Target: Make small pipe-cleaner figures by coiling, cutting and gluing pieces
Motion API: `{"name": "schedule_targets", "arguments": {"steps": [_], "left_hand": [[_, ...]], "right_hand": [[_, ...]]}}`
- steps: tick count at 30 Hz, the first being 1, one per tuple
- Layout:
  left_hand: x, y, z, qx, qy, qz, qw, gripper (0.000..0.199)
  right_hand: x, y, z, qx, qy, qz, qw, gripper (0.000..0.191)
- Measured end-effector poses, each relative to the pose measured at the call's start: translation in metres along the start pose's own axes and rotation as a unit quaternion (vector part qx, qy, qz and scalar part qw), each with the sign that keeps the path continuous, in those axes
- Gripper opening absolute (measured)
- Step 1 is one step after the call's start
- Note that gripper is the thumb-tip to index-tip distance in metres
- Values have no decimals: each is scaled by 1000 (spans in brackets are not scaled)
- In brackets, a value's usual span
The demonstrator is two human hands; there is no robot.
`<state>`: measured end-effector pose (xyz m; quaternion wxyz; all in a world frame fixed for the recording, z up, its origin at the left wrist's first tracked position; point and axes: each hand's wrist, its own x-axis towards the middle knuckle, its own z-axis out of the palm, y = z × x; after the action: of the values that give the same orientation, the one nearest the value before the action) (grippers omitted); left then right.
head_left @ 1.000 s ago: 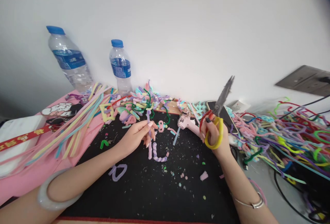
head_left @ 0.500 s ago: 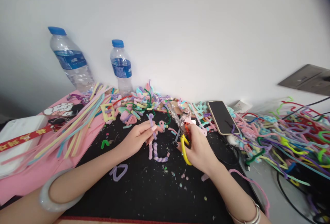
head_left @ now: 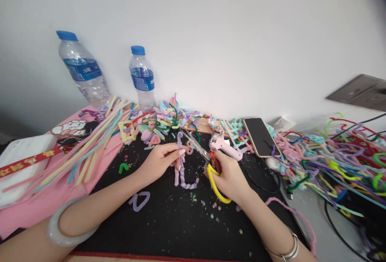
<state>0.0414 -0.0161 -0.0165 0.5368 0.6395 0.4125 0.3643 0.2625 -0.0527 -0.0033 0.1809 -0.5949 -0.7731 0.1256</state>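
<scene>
Black mat point(head_left: 135, 234) below, and the left grip point(head_left: 164, 159) pinches a purple pipe cleaner point(head_left: 179, 139) upright, seemingly leaving its tip free; alongside, the right grip point(head_left: 231, 177) clasps red-and-yellow scissors point(head_left: 207, 156).

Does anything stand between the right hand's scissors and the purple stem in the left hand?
In this view, a small pink loop shows between the scissors and the purple stem pinched in the left hand. It seems to lie on the black mat, probably not blocking; depth is unclear.
</scene>
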Motion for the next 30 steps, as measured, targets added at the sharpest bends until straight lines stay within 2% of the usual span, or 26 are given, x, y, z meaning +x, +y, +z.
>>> {"name": "schedule_targets", "arguments": {"steps": [5, 10, 21, 30], "left_hand": [[-1, 0, 1, -23, -17, -10, 1000, 26], [-1, -4, 1, -47, -57, -2, 997, 30], [-2, 0, 4, -57, -84, -23, 995, 29], [0, 2, 5, -110, -118, -42, 986, 29]], "right_hand": [[0, -1, -1, -31, -15, -3, 999, 27], [0, -4, -2, -46, -41, -15, 998, 30], [-1, -4, -2, -46, -47, -13, 998, 32], [-1, -6, -2, -33, -59, -10, 998, 33]]}}
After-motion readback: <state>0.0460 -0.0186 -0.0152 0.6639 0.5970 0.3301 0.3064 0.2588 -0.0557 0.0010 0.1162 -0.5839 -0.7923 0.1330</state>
